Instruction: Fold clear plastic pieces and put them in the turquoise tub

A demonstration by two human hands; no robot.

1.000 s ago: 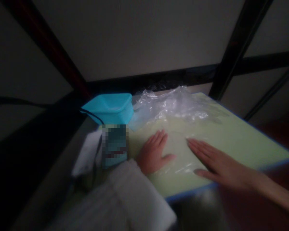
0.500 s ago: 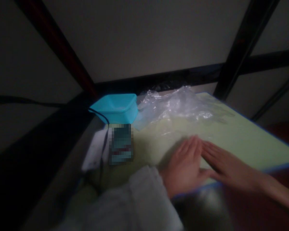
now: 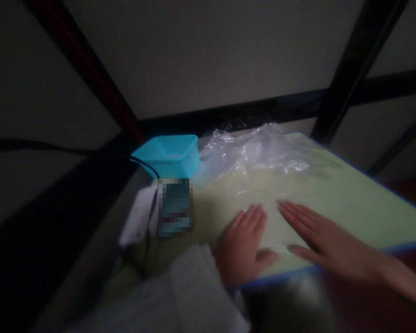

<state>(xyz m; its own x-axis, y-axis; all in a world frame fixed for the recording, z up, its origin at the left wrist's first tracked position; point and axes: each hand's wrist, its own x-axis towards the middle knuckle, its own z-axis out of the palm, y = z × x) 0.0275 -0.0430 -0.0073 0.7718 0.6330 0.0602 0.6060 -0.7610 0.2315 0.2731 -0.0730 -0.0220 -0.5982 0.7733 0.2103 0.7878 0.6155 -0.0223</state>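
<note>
Both of my hands lie flat, palms down, on a pale green mat [image 3: 350,203] with a blue edge. My left hand [image 3: 244,243], in a white sleeve, rests near the mat's front edge with its fingers stretched out. My right hand [image 3: 319,238] lies just to its right, fingers together and pointing up-left. Under both palms there seems to be a thin clear plastic sheet, which runs back into a crumpled heap of clear plastic [image 3: 256,148] at the mat's far side.
A turquoise plastic tub [image 3: 168,155] stands at the back left of the mat. In front of it lies a blurred-out card or packet [image 3: 175,208] beside a white object with a dark cable [image 3: 140,212]. Dark frame bars [image 3: 350,69] cross behind; the room is dim.
My left hand slid right to meet my right hand half a second ago, then drew back left. The hands now lie a little apart again, nearer the mat's front edge.
</note>
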